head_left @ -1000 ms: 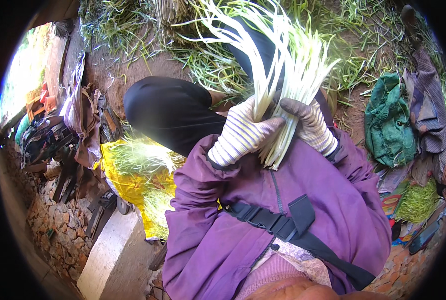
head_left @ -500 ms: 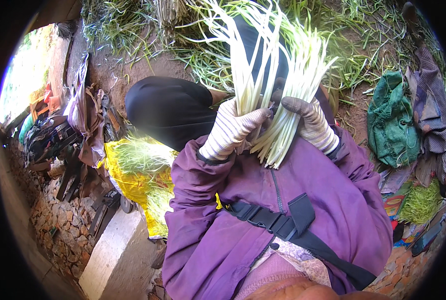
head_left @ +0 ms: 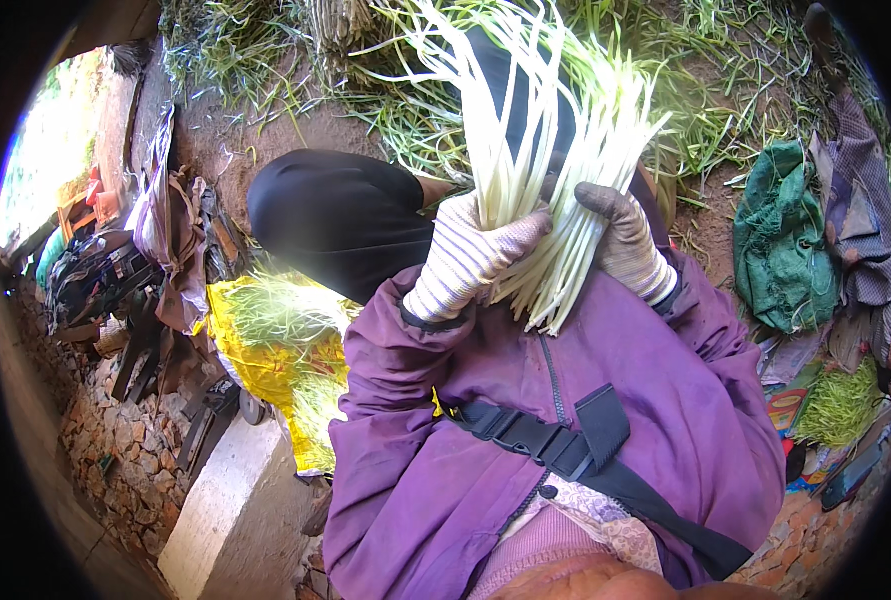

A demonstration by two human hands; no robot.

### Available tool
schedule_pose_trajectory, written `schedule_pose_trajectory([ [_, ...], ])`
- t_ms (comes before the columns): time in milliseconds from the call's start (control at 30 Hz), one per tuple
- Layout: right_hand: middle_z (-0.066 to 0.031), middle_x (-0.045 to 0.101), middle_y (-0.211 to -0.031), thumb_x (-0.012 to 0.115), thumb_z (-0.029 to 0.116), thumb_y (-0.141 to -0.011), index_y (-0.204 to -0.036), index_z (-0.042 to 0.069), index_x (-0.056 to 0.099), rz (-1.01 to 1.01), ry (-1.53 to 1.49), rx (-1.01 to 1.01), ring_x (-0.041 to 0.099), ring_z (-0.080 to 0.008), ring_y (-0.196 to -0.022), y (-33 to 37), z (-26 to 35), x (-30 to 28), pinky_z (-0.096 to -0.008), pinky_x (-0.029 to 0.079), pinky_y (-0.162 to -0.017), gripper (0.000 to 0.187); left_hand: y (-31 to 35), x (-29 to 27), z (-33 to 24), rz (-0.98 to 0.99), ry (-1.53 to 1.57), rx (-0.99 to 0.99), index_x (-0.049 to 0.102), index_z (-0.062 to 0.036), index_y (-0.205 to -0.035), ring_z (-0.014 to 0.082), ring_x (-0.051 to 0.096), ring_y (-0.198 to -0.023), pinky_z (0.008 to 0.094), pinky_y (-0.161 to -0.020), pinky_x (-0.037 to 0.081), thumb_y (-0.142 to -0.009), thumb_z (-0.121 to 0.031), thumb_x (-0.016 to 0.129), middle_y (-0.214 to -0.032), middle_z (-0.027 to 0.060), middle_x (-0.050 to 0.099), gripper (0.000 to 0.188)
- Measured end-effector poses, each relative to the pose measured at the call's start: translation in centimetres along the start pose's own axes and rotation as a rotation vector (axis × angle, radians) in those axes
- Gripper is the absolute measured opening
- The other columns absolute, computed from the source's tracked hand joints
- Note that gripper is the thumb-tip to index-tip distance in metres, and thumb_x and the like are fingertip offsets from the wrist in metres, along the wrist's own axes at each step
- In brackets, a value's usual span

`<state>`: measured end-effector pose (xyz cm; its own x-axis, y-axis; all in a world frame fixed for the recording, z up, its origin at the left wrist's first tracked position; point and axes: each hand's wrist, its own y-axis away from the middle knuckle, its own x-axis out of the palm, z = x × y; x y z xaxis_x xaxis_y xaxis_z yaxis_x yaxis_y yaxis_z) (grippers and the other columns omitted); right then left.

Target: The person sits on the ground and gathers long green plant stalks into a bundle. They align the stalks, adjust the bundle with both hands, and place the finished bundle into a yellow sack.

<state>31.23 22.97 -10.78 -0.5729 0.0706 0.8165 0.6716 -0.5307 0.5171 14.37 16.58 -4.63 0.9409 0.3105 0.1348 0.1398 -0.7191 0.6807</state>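
Both my hands wear striped knit gloves with dark, soiled fingers. My left hand [head_left: 481, 245] is closed round a bunch of pale garlic chive stalks [head_left: 506, 150], whose tips fan up and to the left. A thicker bunch of the same stalks [head_left: 591, 215] is gripped by my right hand [head_left: 626, 240], the thumb lying across it. The lower ends of that bunch hang in front of my purple jacket [head_left: 626, 370]. The two bunches touch near my left thumb, and the fingers behind them are mostly hidden.
Loose green stalks [head_left: 416, 125] lie over the soil beyond my knees. To the left, a yellow sack [head_left: 256, 325] carries more pale stalks. A green cloth sack [head_left: 786, 240] is at the right, above another chive pile [head_left: 841, 405]. A pale block [head_left: 231, 505] stands lower left.
My left hand has moved slightly right and closer to the right-hand bunch. My right thumb has risen a little and moved right. Both bunches are still held.
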Motion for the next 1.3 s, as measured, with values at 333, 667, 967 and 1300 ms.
schedule_pose_trajectory([
  [333, -0.0057, 0.068, -0.102, 0.068, 0.01, -0.086, -0.116, 0.002, 0.062, -0.096, 0.129, -0.03, 0.066, -0.0175, -0.094, -0.3, -0.6, -0.5, -0.0318, 0.054, -0.088, 0.031, -1.2, 0.9, 1.4, -0.002, -0.084, 0.102, 0.068, 0.0037, -0.112, 0.0088, 0.063, -0.084, 0.0253, -0.076, 0.052, -0.085, -0.011, 0.075, -0.097, 0.0047, 0.072, 0.031],
  [667, -0.0099, 0.068, -0.108, 0.068, 0.01, -0.085, -0.124, 0.0, 0.057, -0.051, 0.082, -0.02, 0.066, -0.0217, -0.101, -0.2, -0.3, -0.5, -0.0358, 0.053, -0.092, 0.042, -0.8, 0.3, 0.8, 0.013, 0.094, -0.003, 0.068, 0.0024, -0.111, 0.0081, 0.062, -0.082, 0.0236, -0.075, 0.051, -0.086, -0.009, 0.073, -0.097, 0.0037, 0.07, 0.028],
  [967, -0.0101, 0.068, -0.102, 0.073, 0.012, -0.081, -0.128, -0.001, 0.055, -0.076, 0.053, 0.018, 0.066, -0.0218, -0.094, -0.3, -0.2, -0.5, -0.0351, 0.055, -0.088, 0.053, -0.6, -0.3, 0.9, 0.023, 0.122, -0.036, 0.068, 0.0012, -0.111, 0.0068, 0.061, -0.079, 0.0217, -0.072, 0.049, -0.085, -0.011, 0.075, -0.093, 0.0007, 0.069, 0.029],
  [1300, -0.0062, 0.061, -0.093, 0.071, 0.014, -0.082, -0.129, 0.0, 0.05, -0.109, 0.226, 0.001, 0.06, -0.0187, -0.087, -0.4, 0.0, -1.6, -0.0334, 0.052, -0.084, 0.054, 0.0, -0.3, 0.8, -0.021, 0.169, -0.062, 0.067, 0.0011, -0.093, 0.0081, 0.053, -0.057, 0.0239, -0.054, 0.042, -0.081, -0.012, 0.078, -0.07, 0.0013, 0.061, 0.02],
])
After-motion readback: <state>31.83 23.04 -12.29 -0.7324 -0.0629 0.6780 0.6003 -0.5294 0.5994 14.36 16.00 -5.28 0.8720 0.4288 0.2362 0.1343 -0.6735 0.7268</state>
